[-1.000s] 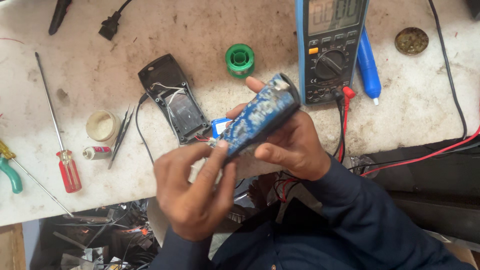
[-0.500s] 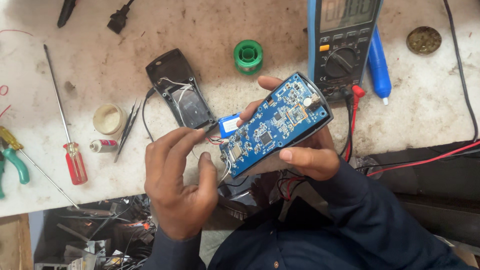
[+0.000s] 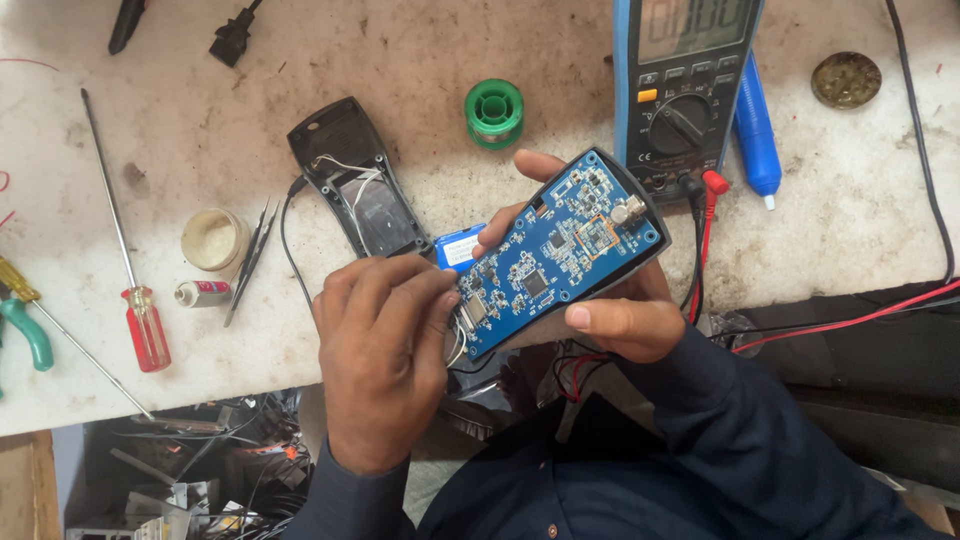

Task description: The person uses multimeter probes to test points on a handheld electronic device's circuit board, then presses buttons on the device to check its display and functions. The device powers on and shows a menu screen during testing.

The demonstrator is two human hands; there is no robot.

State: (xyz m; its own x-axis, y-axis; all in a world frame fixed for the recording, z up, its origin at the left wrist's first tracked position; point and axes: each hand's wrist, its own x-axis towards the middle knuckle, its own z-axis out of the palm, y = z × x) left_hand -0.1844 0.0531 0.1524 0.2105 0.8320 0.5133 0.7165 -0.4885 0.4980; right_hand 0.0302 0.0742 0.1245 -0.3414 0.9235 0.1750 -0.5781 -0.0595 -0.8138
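The right hand (image 3: 610,310) grips the blue circuit board (image 3: 560,250), long axis slanting upper-right to lower-left; the left hand's (image 3: 385,350) fingertips pinch its lower-left end.

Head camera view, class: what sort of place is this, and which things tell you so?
Probably an electronics repair bench: a multimeter with leads, a green solder spool and screwdrivers lie on the worn worktop, while the right hand holds a blue circuit board.

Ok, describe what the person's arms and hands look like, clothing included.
Both hands, left and right, are bare: no gloves, rings or watch visible. Both arms wear long dark navy sleeves reaching the wrists, apparently a buttoned shirt.
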